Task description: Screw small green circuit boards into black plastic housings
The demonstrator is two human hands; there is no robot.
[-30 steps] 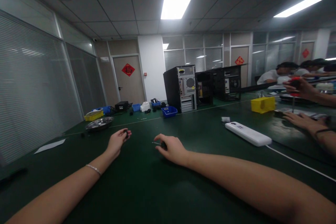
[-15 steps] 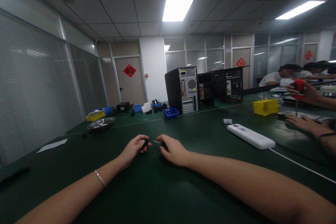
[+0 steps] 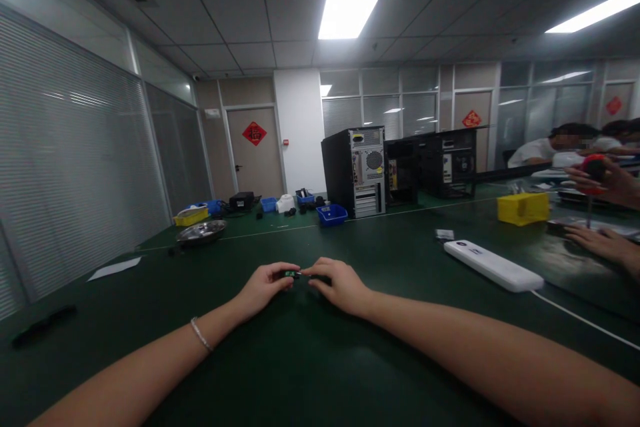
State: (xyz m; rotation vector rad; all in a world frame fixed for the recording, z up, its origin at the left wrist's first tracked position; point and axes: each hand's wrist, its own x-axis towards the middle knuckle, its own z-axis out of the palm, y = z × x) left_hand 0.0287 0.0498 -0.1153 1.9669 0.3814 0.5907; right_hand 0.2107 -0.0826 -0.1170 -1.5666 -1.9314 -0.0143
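Just left of the middle of the green table (image 3: pixel 320 360), my left hand (image 3: pixel 267 285) pinches a small dark part with a green face (image 3: pixel 291 274) between thumb and fingers. Close on its right, my right hand (image 3: pixel 337 283) has its thumb and fingertips bent toward that part. Its fingers are closed round something small that I cannot make out. The fingertips of both hands nearly meet at the part's right end.
A white power strip (image 3: pixel 493 265) with a cable lies right. Blue tray (image 3: pixel 332 215), computer tower (image 3: pixel 355 173), metal dish (image 3: pixel 201 232) and yellow bin (image 3: pixel 523 208) stand farther back. Paper (image 3: pixel 115 268) lies left. Another person's hands hold a red-handled tool (image 3: pixel 593 170) at right.
My hands have come closer together, and the part in my left hand has turned to show a green face. The thin metal tip at my right hand is less visible. The view has shifted slightly left.
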